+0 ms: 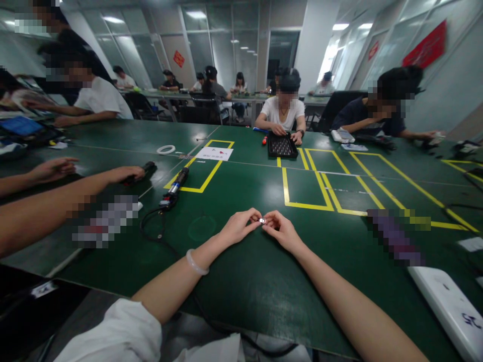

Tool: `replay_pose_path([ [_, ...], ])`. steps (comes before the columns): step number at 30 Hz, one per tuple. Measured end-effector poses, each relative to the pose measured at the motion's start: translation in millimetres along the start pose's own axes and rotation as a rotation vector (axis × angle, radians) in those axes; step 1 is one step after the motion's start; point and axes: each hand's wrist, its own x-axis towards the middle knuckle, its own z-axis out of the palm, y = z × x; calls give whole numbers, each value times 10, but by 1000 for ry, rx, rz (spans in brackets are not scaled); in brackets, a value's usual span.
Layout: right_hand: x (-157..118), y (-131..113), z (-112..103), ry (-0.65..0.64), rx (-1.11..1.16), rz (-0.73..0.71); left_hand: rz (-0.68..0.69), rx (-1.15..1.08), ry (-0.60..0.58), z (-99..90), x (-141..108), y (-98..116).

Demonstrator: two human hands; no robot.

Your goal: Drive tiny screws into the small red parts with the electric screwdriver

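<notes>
A tiny shiny silvery-white piece is pinched between my fingertips, its kind too small to make out. My left hand holds it from the left with thumb and forefinger, and a pale bangle circles that wrist. From the other side, the thumb and bent fingers of my right hand close on the same piece. Both hands are just above the green table, close to its middle. To the left of them lies a black and silver cylindrical tool with a dark cable.
Yellow tape outlines boxes on the table. A white paper lies beyond the tool. Across the table, a person handles a black tray of small parts. A co-worker's hand reaches in from the left. A white device stands at right.
</notes>
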Motion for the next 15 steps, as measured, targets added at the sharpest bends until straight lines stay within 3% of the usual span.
replay_pose_path([
  [4,-12,-8,-3,5,-56,-7,-4,54,-17,-125,40,-20],
  [8,-7,-7,-4,10,-69,-1,-115,395,206,-543,48,-279],
  [12,-2,13,1,-4,-78,0,-515,796,497,-1100,-146,-753],
  [15,-6,10,4,-12,-76,6,-805,911,588,-1396,-365,-1075],
])
